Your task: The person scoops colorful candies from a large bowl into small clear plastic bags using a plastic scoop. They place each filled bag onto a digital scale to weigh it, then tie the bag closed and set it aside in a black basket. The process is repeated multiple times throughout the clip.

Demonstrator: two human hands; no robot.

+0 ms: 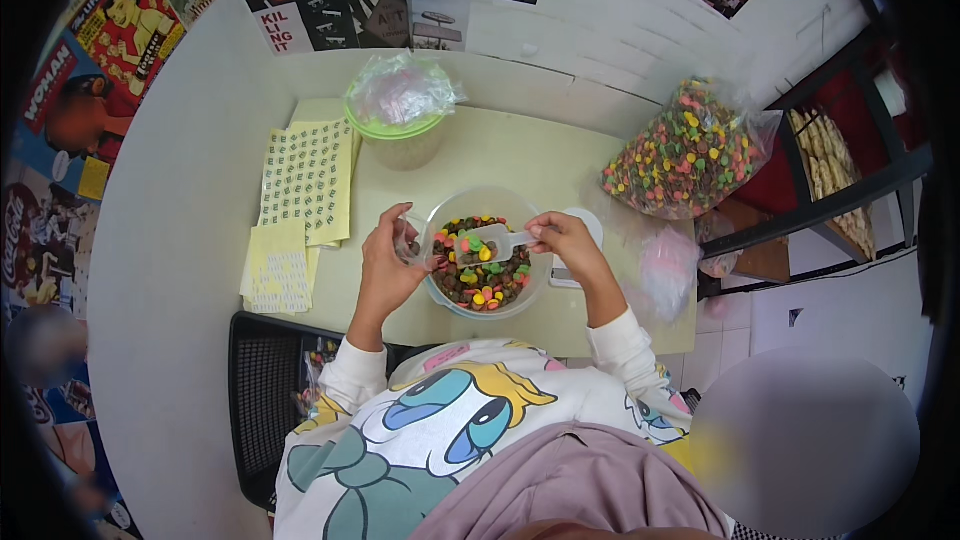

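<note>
A round clear plastic tub stands on the table before me, holding many small chocolate-like drops in brown, yellow, green and pink. My left hand grips a small clear plastic cup tilted over the tub's left rim; a few dark pieces show inside it. Between the fingers of my right hand is the handle of a clear plastic scoop. The scoop carries several coloured drops and hangs over the tub, its mouth towards the cup. A white kitchen scale is partly hidden behind my right hand.
Sticker sheets lie at the left. Behind them stands a green-rimmed tub topped with clear plastic bags. A large bag of coloured drops leans at the back right, near a bundle of plastic. A black basket sits lower left.
</note>
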